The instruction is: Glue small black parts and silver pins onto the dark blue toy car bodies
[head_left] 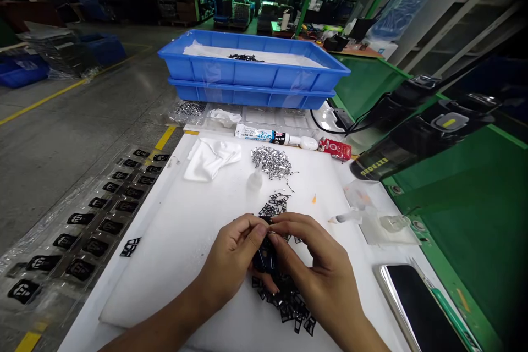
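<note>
My left hand (pixel 233 258) and my right hand (pixel 313 258) pinch a small black plastic part (pixel 264 256) between their fingers, and the fingers hide most of it. Below them, a loose heap of black plastic frames (pixel 286 302) lies on a white work board (pixel 165 264). More frames trail up toward a pile of tiny silver metal pieces (pixel 271 162). Farther off on the board are a folded white cloth (pixel 212 158) and a white glue tube (pixel 264 135).
A clear blister tray of black parts (pixel 94 231) lies left of the board. On the right are a smartphone (pixel 421 308), a clear plastic tray holding a small bottle (pixel 371 220), and a black handheld device (pixel 424 126). Stacked blue crates (pixel 251 63) stand ahead.
</note>
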Demonstrator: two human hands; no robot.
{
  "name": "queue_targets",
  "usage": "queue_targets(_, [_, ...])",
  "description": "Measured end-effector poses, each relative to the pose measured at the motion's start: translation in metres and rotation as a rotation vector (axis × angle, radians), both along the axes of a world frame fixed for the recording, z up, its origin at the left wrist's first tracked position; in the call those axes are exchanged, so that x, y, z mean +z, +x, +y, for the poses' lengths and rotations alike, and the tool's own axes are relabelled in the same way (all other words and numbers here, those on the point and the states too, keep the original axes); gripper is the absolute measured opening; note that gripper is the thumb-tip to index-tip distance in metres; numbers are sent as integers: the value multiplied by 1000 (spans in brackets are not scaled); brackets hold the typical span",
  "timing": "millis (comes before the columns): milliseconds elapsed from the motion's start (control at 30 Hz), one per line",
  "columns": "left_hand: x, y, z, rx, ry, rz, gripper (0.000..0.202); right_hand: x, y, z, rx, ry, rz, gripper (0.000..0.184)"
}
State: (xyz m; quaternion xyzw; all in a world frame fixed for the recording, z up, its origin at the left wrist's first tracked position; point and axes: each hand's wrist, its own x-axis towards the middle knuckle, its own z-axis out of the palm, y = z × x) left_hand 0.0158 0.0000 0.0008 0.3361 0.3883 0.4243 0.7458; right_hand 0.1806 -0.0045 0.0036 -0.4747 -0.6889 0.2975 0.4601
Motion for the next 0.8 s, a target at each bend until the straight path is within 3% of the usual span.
queue_targets(400, [3, 3, -10, 90, 43, 160, 21, 3, -3, -8, 1, 142, -107, 19])
queue_targets(633, [5, 4, -8, 102, 7, 121, 22, -4, -2, -12, -74, -7, 38, 17])
queue_targets(800, [3, 3, -10, 47, -52, 1, 39, -2, -5, -11, -172, -157, 115, 12])
